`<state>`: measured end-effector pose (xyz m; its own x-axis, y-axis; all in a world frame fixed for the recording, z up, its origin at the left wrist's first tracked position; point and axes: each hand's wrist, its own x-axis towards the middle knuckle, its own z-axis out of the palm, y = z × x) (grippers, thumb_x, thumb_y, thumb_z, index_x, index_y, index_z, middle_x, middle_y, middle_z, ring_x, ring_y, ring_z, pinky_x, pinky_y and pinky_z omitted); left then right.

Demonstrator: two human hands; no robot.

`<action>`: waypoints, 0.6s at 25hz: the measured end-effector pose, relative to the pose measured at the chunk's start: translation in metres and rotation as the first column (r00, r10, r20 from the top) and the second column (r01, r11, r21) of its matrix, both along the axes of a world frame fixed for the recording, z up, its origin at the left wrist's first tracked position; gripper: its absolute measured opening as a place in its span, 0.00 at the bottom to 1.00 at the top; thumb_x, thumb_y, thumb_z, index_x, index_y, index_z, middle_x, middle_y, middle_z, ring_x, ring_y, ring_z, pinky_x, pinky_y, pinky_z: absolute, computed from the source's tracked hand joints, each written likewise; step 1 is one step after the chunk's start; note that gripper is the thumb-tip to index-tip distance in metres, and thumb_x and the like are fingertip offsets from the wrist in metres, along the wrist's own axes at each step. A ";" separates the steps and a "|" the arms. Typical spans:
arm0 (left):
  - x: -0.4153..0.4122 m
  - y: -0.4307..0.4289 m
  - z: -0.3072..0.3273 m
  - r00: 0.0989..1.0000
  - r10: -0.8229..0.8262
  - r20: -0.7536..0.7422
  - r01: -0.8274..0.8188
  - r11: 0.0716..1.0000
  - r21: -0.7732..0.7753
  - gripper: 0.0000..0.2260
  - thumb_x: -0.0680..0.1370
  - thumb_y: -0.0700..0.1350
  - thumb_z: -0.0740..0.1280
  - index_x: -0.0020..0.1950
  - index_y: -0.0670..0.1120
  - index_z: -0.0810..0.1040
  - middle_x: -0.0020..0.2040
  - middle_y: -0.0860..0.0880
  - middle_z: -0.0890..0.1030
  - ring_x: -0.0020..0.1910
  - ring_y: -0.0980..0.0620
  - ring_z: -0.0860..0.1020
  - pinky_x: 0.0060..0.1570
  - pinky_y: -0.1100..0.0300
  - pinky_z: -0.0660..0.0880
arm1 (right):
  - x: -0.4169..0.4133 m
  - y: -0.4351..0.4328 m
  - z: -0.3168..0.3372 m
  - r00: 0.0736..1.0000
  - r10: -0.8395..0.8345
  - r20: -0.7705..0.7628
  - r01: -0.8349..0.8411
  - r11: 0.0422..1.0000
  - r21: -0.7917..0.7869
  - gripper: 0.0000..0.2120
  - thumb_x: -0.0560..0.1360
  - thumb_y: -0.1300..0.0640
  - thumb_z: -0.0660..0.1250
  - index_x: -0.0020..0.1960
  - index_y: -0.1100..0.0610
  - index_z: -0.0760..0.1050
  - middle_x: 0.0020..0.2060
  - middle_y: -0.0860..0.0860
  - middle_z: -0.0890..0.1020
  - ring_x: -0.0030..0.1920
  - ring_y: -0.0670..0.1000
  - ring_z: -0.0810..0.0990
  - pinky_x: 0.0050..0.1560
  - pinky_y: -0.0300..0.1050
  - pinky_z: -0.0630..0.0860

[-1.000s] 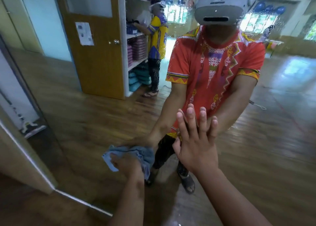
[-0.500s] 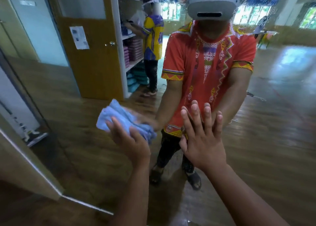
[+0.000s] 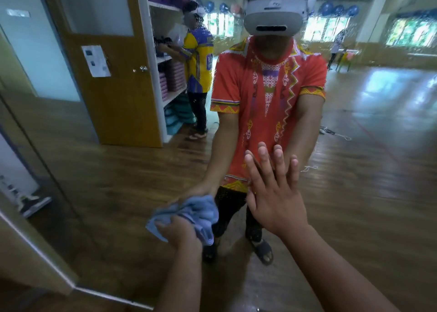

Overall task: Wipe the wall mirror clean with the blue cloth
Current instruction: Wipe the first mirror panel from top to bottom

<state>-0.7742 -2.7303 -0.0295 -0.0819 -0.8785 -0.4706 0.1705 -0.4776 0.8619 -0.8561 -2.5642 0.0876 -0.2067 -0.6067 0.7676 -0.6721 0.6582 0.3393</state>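
Blue cloth [image 3: 201, 211], gripped in the left hand [image 3: 182, 236], has dropped lower; right hand [image 3: 276, 205] stays spread flat.

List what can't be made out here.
Head view:
- Wiping face of the blue cloth: under the left hand gripping it.
- Palm of the right hand on the mirror: behind the hand's back.
- Its top and right edges: beyond the frame.
- Text of the notice on the reflected door: too small.

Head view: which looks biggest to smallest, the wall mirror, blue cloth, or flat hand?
1. wall mirror
2. right hand, slightly
3. blue cloth, bunched and partly hidden in the left hand; close call
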 end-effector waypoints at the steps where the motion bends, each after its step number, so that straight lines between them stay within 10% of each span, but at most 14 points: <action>1: 0.005 -0.001 0.022 0.998 0.059 -0.037 -0.062 0.995 -0.073 0.25 0.81 0.43 0.58 0.79 0.46 0.60 0.69 0.39 0.74 0.63 0.38 0.76 0.64 0.45 0.74 | 0.003 0.002 0.002 1.000 0.025 0.013 -0.025 1.000 -0.005 0.39 0.76 0.50 0.61 0.83 0.54 0.51 0.83 0.56 0.46 0.82 0.62 0.45 0.80 0.66 0.43; 7: -0.001 0.061 0.161 0.993 0.011 -0.116 -0.075 0.824 -0.562 0.31 0.79 0.33 0.61 0.81 0.45 0.56 0.82 0.45 0.53 0.81 0.51 0.52 0.75 0.65 0.50 | 0.004 0.039 0.003 0.996 0.060 0.066 -0.051 0.991 -0.126 0.40 0.72 0.53 0.62 0.83 0.53 0.53 0.81 0.62 0.56 0.81 0.64 0.52 0.78 0.66 0.54; 15: -0.022 0.095 0.192 0.998 0.052 -0.021 -0.045 0.520 -0.853 0.30 0.80 0.37 0.61 0.81 0.49 0.57 0.83 0.50 0.50 0.81 0.51 0.47 0.77 0.60 0.47 | -0.026 0.087 -0.008 0.997 0.014 0.081 -0.010 0.998 -0.056 0.41 0.74 0.50 0.62 0.84 0.48 0.49 0.82 0.60 0.49 0.82 0.64 0.46 0.79 0.67 0.48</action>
